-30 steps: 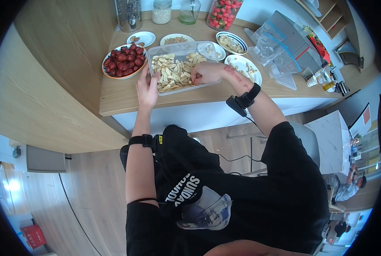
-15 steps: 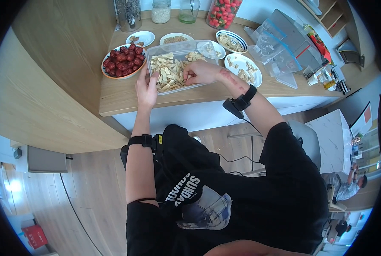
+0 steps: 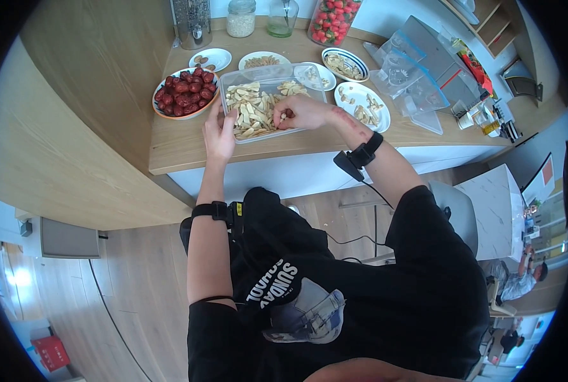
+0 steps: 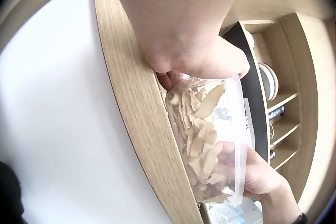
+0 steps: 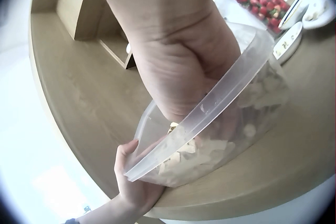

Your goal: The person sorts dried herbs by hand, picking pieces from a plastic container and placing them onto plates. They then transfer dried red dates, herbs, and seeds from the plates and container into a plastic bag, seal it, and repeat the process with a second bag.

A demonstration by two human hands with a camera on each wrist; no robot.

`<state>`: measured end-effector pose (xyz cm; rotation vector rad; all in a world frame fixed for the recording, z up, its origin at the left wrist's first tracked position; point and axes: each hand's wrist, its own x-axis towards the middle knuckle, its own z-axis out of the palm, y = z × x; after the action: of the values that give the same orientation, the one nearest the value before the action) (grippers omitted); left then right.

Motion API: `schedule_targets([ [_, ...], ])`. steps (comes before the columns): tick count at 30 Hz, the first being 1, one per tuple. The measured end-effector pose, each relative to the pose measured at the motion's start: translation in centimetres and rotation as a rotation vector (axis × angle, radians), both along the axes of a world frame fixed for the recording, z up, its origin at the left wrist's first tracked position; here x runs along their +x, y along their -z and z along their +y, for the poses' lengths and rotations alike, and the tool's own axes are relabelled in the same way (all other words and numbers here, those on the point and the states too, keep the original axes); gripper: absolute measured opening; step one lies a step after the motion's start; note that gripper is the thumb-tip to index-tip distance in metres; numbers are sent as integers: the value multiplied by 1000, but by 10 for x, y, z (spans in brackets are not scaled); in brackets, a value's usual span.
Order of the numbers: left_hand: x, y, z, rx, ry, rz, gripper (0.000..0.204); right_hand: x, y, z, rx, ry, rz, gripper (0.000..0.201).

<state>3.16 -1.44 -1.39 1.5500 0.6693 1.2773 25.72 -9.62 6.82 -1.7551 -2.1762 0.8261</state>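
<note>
A clear plastic container [image 3: 266, 77] near the counter's front edge holds many pale dried slices [image 3: 251, 109]. My left hand [image 3: 220, 134] grips its left side, with the thumb at the rim in the right wrist view. Reaching over the right side, my right hand [image 3: 306, 111] is down among the slices, fingers curled, with small pieces showing between the fingertips. Through the clear wall in the left wrist view, the right fingers [image 4: 226, 163] press into the slices. Most of what they pinch is hidden.
A bowl of red dates [image 3: 183, 94] stands left of the container. Small plates [image 3: 212, 56] and a striped bowl [image 3: 363, 71] sit behind it, and an oval plate with pieces [image 3: 383, 120] lies to the right. Jars [image 3: 240, 19] line the wall; plastic bags [image 3: 408, 79] lie farther right.
My right hand has moved a little left within the container, and pieces now show at its fingertips. My left hand keeps its hold on the side.
</note>
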Motion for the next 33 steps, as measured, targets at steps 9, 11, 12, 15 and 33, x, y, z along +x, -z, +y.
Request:
schedule_targets([
  [9,-1,-1,-1,-5,3,1,52,10,0,3,40,146,296,21],
  [11,0,0,-1,-4,7,-8,52,18,6,9,82,208,497,25],
  [12,0,1,0,-11,4,2,52,19,7,10,12,377,765,24],
  [15,0,0,-1,-13,1,3,51,20,11,17,-121,639,1237,23],
  [33,0,1,0,-21,0,-29,51,-2,3,9,152,186,-170,24],
])
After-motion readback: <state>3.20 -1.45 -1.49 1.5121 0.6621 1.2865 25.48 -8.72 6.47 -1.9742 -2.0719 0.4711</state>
